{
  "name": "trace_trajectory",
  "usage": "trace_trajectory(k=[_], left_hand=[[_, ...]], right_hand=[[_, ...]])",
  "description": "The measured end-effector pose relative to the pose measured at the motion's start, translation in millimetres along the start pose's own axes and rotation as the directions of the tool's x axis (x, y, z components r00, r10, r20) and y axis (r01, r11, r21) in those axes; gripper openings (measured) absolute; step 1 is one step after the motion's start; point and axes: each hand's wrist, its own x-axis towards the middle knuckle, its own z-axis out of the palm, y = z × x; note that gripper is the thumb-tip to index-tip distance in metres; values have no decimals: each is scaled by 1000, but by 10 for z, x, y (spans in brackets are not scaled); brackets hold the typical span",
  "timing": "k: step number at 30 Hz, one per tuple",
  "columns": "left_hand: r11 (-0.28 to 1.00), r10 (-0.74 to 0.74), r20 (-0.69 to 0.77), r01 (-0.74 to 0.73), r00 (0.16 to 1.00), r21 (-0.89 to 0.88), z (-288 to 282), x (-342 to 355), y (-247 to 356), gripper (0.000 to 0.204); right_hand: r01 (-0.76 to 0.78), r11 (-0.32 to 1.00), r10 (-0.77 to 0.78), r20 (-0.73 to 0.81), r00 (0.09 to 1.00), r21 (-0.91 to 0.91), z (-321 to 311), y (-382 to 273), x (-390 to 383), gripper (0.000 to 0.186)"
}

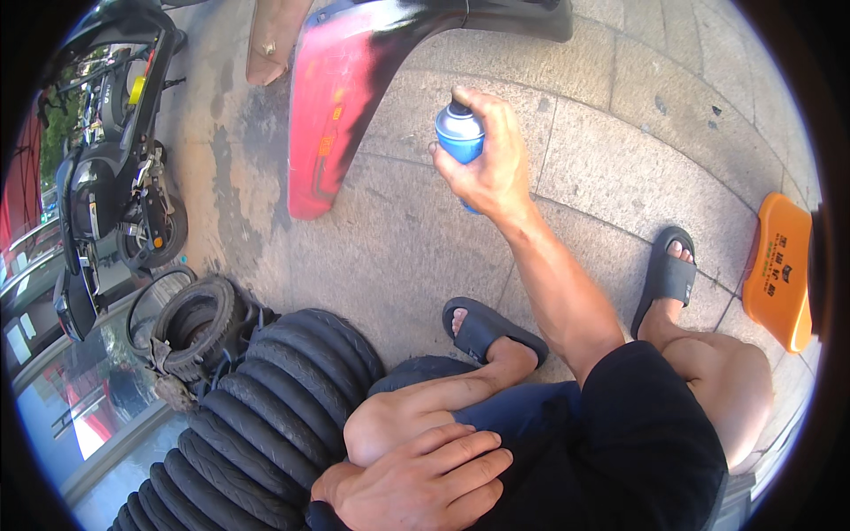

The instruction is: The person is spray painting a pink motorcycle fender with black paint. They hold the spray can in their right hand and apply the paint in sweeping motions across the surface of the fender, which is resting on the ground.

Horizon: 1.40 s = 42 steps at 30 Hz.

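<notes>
My right hand [487, 150] is wrapped around a blue and silver spray can [460, 140], with the index finger on the black top. Beyond the can a curved red and black plastic panel [323, 142] lies on the paving, its red face marked with small yellow decals. My left hand [425, 473] rests palm down across my lap near the lower edge, fingers lying loosely extended, with nothing visible in it. My feet are in black slides [664, 283] on the stone ground.
Stacked black tyres [283, 372] stand at lower left, beside worn tyres and tubes [195, 327]. A dark scooter [102, 190] stands by the glass storefront at left. An orange plastic object [770, 274] is at right. A brown piece [266, 44] lies beyond the panel.
</notes>
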Motion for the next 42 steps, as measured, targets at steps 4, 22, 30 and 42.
trace_trajectory(k=[4, 22, 30, 42], left_hand=[[782, 37, -203, -155, 978, -604, 285, 25, -155, 101], [705, 42, -338, -268, 940, -657, 434, 11, -270, 113], [969, -246, -280, 228, 928, -95, -399, 400, -2, 29], [812, -545, -701, 498, 460, -305, -333, 1059, -1578, 100]], right_hand=[[-17, 1000, 17, 26, 1000, 26, 0, -50, -50, 70], [-16, 999, 13, 94, 995, 34, 78, -36, -107, 69], [-31, 998, 27, 79, 996, 55, 20, -106, -212, 71], [-143, 977, 107, 219, 970, 156, -403, -671, -41, 84]])
